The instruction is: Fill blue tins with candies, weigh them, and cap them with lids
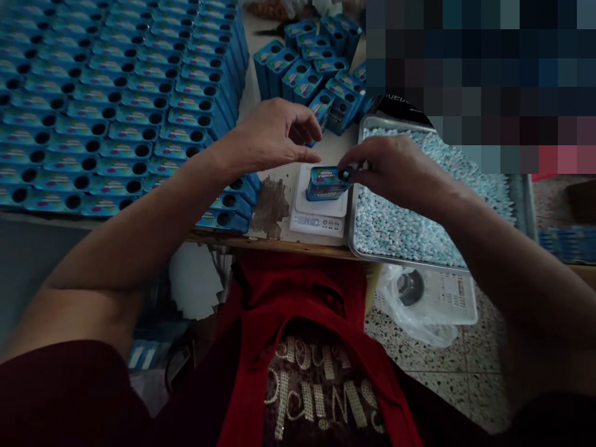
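Observation:
A small blue tin with a round hole in its top sits on a white digital scale with a lit display. My left hand hovers up and left of the tin, fingers curved and thumb apart, with nothing in it. Over the hole end of the tin, my right hand is closed on a small dark, shiny object whose kind I cannot make out. Under my right wrist lies a metal tray spread with small pale blue and white candies.
Rows of blue tins fill the left side of the table. A looser group of blue tins stands behind the scale. Below the table's front edge are a white basket and a clear plastic bag.

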Tool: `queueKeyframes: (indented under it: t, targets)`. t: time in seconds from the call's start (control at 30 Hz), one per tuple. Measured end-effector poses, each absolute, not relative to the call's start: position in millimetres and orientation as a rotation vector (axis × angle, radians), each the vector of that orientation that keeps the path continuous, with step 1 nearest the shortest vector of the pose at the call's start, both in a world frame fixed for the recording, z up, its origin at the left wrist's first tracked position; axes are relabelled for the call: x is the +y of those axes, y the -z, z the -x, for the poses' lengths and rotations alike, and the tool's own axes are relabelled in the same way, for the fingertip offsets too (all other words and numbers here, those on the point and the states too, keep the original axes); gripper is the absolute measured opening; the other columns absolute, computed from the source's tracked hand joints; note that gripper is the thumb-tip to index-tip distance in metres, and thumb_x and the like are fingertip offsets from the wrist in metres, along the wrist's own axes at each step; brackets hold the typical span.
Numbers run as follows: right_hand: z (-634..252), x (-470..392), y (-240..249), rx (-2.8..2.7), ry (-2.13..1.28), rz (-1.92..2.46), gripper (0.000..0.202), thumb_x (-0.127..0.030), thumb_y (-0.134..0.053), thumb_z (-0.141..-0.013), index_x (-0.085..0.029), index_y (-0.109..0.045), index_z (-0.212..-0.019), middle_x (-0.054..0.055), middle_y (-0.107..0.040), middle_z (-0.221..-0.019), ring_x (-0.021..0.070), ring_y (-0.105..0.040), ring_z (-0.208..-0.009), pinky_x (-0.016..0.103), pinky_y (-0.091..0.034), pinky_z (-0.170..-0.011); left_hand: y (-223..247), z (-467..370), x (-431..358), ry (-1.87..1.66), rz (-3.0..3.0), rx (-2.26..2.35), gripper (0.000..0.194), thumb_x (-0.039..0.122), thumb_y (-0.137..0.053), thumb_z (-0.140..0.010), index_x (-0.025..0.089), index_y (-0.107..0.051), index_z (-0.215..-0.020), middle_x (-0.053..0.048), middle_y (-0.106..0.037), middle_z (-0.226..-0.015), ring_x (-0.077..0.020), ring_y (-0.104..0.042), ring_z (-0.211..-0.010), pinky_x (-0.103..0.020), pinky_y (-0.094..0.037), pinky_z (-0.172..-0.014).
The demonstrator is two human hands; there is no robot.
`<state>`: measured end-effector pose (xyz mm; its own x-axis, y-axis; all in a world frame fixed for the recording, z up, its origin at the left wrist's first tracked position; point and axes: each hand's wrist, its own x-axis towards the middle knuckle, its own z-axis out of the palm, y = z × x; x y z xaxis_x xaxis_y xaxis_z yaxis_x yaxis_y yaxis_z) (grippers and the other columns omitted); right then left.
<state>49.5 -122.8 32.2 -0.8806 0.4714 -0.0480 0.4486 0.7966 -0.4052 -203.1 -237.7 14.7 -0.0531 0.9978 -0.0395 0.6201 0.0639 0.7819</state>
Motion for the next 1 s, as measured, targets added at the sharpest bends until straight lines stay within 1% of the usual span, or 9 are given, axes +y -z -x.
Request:
queueKeyframes:
  t: [0.1,0.23,0.37,0.5,0.6,0.67,0.83,0.93,1.0]
  targets:
    - [-44.4,-126.1,-35.9,-2.974,-0.503,0.775,0.037,0.000,-0.076,-0.091,-0.024,-0.095,-0.112,0.008,-0.081,-0.101,0.0295,-0.077,-0.097,0.045,-0.057,-0.096,-13.9,207.6,-241.4,-0.778,-1.615,1.735,0.055,0.065,-0.095,-0.082,0.033,-0.088,-0.127,-0.006,-0.088,-0.125,-0.0416,-0.074,-0.133,-0.058,-0.060,-0.116]
    - [-42.0,-128.9,-36.4,-2.927,-0.473,0.778,0.032,-0.006,-0.077,-0.092,-0.027,-0.094,-0.109,0.008,-0.084,-0.102,0.0314,-0.078,-0.096,0.048,-0.061,-0.095,-14.0,212.7,-244.0,-0.754,-1.652,1.715,0.051,0.063,-0.092,-0.086,0.035,-0.088,-0.128,-0.007,-0.088,-0.134,-0.0428,-0.079,-0.134,-0.059,-0.063,-0.114]
    - [-49.6,-121.1,-33.5,-2.772,-0.553,0.818,0.025,-0.012,-0.082,-0.089,-0.029,-0.093,-0.104,0.006,-0.085,-0.098,0.0319,-0.079,-0.092,0.050,-0.064,-0.092,-17.5,217.8,-248.8,-0.724,-1.671,1.723,0.055,0.069,-0.091,-0.085,0.034,-0.089,-0.128,-0.006,-0.089,-0.135,-0.0435,-0.076,-0.135,-0.060,-0.061,-0.119]
    - [-64.3,-102.3,-26.7,-2.611,-0.743,0.885,0.013,-0.021,-0.093,-0.087,-0.027,-0.092,-0.098,0.003,-0.080,-0.083,0.0307,-0.078,-0.084,0.049,-0.065,-0.083,-21.0,220.3,-253.3,-0.685,-1.681,1.756,0.054,0.069,-0.089,-0.085,0.036,-0.090,-0.127,-0.005,-0.090,-0.136,-0.0422,-0.077,-0.136,-0.058,-0.060,-0.120]
    - [-69.7,-99.3,-23.5,-2.541,-0.839,0.917,0.016,-0.026,-0.100,-0.083,-0.026,-0.091,-0.097,0.002,-0.079,-0.080,0.0309,-0.079,-0.081,0.049,-0.065,-0.079,-21.7,217.5,-252.3,-0.662,-1.692,1.754,0.058,0.070,-0.088,-0.085,0.036,-0.089,-0.132,-0.004,-0.089,-0.136,-0.0432,-0.075,-0.141,-0.057,-0.059,-0.121]
    - [-67.7,-107.0,-24.5,-2.526,-0.819,0.902,0.017,-0.027,-0.100,-0.083,-0.028,-0.090,-0.097,0.003,-0.080,-0.083,0.0330,-0.081,-0.085,0.052,-0.067,-0.082,-21.4,213.8,-249.0,-0.638,-1.701,1.734,0.063,0.071,-0.089,-0.084,0.035,-0.088,-0.136,-0.004,-0.089,-0.139,-0.0434,-0.072,-0.143,-0.055,-0.058,-0.121]
    - [-53.8,-133.5,-29.1,-2.619,-0.601,0.859,0.013,-0.025,-0.089,-0.093,-0.035,-0.090,-0.102,0.008,-0.089,-0.108,0.0388,-0.082,-0.102,0.064,-0.068,-0.103,-20.5,207.0,-240.0,-0.512,-1.723,1.702,0.080,0.071,-0.094,-0.078,0.032,-0.082,-0.147,-0.007,-0.083,-0.152,-0.0430,-0.067,-0.146,-0.053,-0.057,-0.120]
    - [-51.2,-138.3,-24.3,-2.649,-0.563,0.878,0.011,-0.029,-0.084,-0.098,-0.036,-0.089,-0.106,0.010,-0.089,-0.115,0.0409,-0.081,-0.113,0.064,-0.067,-0.107,-20.5,208.0,-239.7,-0.418,-1.716,1.715,0.086,0.074,-0.094,-0.077,0.031,-0.078,-0.149,-0.009,-0.081,-0.156,-0.0434,-0.066,-0.148,-0.053,-0.056,-0.120]
    - [-52.6,-138.5,-19.5,-2.646,-0.567,0.871,0.013,-0.027,-0.082,-0.098,-0.034,-0.088,-0.108,0.010,-0.089,-0.119,0.0397,-0.081,-0.113,0.062,-0.067,-0.107,-20.8,209.3,-241.1,-0.404,-1.704,1.734,0.087,0.076,-0.093,-0.076,0.030,-0.077,-0.148,-0.011,-0.080,-0.156,-0.0427,-0.067,-0.148,-0.052,-0.056,-0.119]
